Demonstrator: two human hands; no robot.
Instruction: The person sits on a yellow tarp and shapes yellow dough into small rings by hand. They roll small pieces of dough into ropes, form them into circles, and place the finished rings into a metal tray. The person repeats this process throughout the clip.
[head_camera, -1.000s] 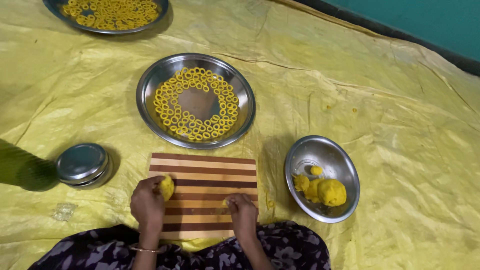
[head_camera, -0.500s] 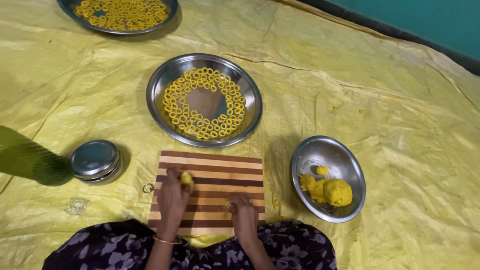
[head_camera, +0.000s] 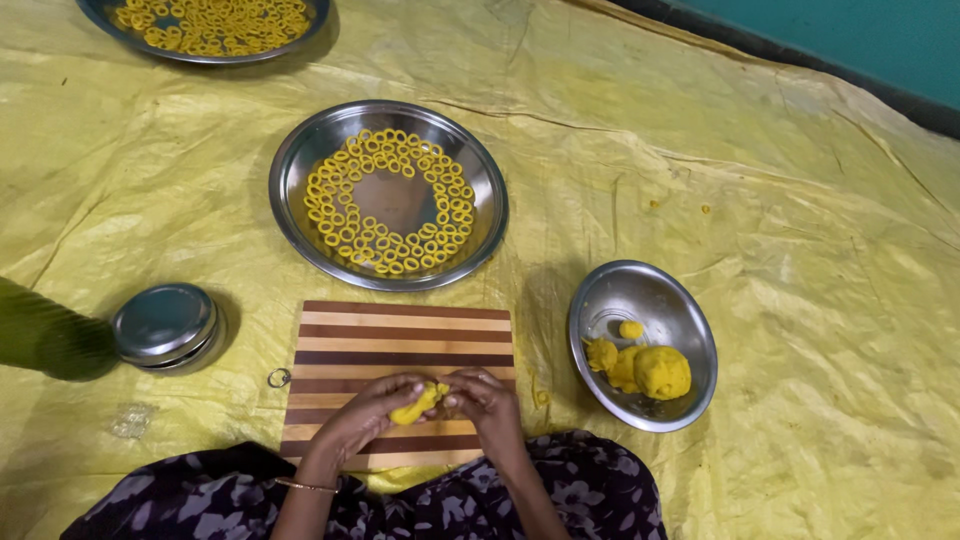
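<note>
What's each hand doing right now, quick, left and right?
Left hand: closed around a small piece of yellow dough, over the striped board.
Right hand: fingertips pinching the same dough.

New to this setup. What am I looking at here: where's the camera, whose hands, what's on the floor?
There is no machine: a person works with bare hands, filmed by one camera on their head looking down. The left hand and right hand meet over a striped wooden board, both pinching a small piece of yellow dough. Everything lies on a yellow sheet. Beyond the board, a steel plate holds small dough rings. On the right, a steel bowl holds dough lumps. On the left sits a lidded steel tin.
</note>
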